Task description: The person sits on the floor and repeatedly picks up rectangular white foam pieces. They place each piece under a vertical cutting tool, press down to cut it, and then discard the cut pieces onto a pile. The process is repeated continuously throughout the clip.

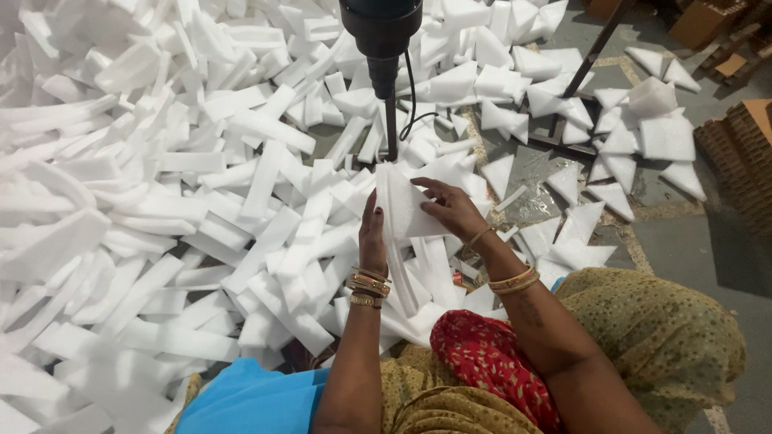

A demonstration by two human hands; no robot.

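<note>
A stack of white foam pieces stands on edge just below the metal rod of a black machine head. My left hand presses against the stack's left side. On the stack's right face lies my right hand, fingers spread over the foam. Both hands grip the stack between them. Gold bangles circle both wrists.
A large heap of white foam strips covers the floor to the left and ahead. Triangular foam offcuts lie on the grey floor to the right. A dark metal stand and brown cardboard stacks are at the right.
</note>
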